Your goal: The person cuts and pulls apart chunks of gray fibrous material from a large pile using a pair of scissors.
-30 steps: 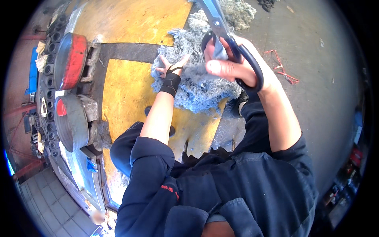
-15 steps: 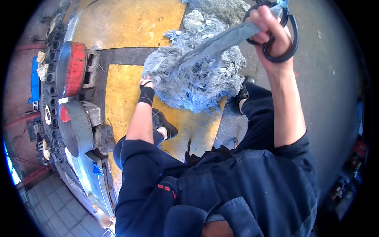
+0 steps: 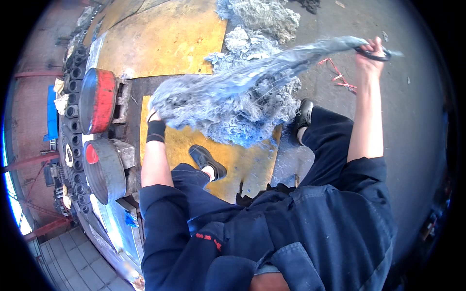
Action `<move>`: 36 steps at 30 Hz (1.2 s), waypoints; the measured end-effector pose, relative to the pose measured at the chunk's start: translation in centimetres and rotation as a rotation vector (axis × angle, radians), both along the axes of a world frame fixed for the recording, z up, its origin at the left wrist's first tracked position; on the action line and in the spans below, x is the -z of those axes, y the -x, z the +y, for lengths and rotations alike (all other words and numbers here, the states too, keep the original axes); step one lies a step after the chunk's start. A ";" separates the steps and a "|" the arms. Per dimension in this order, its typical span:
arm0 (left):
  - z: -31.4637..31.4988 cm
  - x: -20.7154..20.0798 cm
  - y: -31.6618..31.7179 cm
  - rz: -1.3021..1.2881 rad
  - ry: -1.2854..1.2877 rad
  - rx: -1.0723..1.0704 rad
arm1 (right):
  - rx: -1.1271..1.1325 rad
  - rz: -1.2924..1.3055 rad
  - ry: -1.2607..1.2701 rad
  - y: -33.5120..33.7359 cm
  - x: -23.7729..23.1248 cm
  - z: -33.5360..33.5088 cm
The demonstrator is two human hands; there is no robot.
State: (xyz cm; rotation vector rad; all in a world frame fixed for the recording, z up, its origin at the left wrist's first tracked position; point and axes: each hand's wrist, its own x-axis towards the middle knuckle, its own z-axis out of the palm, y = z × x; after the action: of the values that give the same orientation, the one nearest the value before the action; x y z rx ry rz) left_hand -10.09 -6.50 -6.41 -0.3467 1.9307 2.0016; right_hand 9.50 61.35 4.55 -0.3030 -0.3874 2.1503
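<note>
Upper right, the right hand [image 3: 369, 63] clenches black-handled scissors [image 3: 379, 57] and a grey fibre bundle [image 3: 296, 57]! At left, the left hand [image 3: 154, 117] meets the bundle, its grip too hidden to tell.

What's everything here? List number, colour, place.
Stretched fibre bundle: 1, grey, upper centre
Fibre heaps: at least 2, greyish, centre and top
Scissors: 1 pair, black, upper right
Boards: at least 2, yellow, floor
Drum-shaped pieces: 2, dark and red, left
Ringed parts: many, dark, far left
Panel: 1, blue, far left
Strap tangle: 1, red, right floor
Shoes: 2, dark, middle
Jacket: 1, dark blue, bottom
Left hand: 1, partly hidden, bundle's left end
Right hand: 1, bare, bundle's right end
</note>
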 end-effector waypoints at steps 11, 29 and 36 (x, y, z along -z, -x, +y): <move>2.2 4.8 -0.1 -0.154 -0.111 -0.422 | -0.086 0.057 -0.189 2.0 -2.4 -1.4; 33.9 -6.0 -7.0 -0.461 -0.199 0.289 | -0.675 0.120 -0.429 1.9 -9.5 -12.7; 29.2 -5.7 -6.2 -0.319 -0.196 0.367 | -1.355 0.033 -0.837 -1.6 -8.9 -19.3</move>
State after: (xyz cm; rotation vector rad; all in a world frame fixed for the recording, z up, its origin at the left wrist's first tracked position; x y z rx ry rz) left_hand -3.87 22.67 -0.68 -0.2246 1.4686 1.7528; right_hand 11.08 42.08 13.45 0.6757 -1.7761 2.9085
